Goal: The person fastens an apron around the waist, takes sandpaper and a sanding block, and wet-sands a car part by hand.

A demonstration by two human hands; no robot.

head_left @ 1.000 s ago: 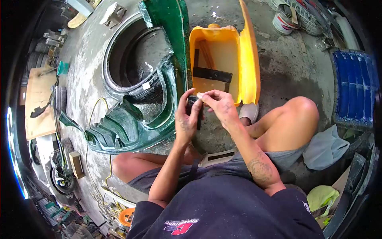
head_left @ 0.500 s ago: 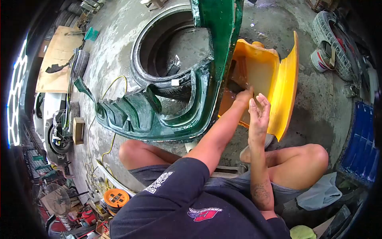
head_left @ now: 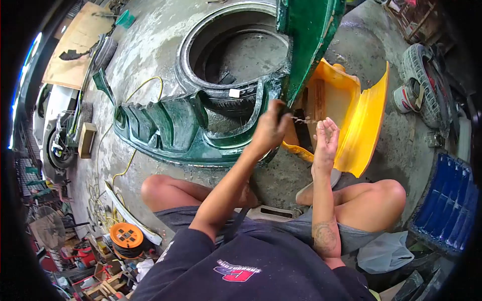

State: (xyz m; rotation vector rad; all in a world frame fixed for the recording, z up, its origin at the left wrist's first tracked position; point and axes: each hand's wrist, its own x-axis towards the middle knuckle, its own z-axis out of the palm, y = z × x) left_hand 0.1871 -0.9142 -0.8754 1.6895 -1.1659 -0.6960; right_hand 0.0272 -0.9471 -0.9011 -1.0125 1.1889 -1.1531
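A wet green car bumper (head_left: 241, 150) leans over a tire (head_left: 183, 70) lying on the floor. My left hand (head_left: 268, 129), blurred by motion, is at the bumper's right side, closed around a small dark pad (head_left: 285, 111) whose kind I cannot make out. Water drops trail rightward from it. Just right of it, my right hand (head_left: 326, 143) is raised with its palm turned up and its fingers loosely bent, holding nothing. Behind that hand sits a cut yellow plastic container (head_left: 369, 120) with cloudy water and a brown bar (head_left: 320, 98) in it.
My crossed legs border the bumper's near side. To the right are a white bucket (head_left: 404, 98), a tire (head_left: 420, 70) and a blue ribbed panel (head_left: 446, 203). An orange cable reel (head_left: 126, 235) and a yellow hose (head_left: 125, 170) lie at left; a plastic bag (head_left: 385, 252) is near my right knee.
My left hand has come out of the yellow container's water and moved left to the bumper with the dark pad, dripping. My right hand stays raised in nearly the same pose. The view has shifted slightly.
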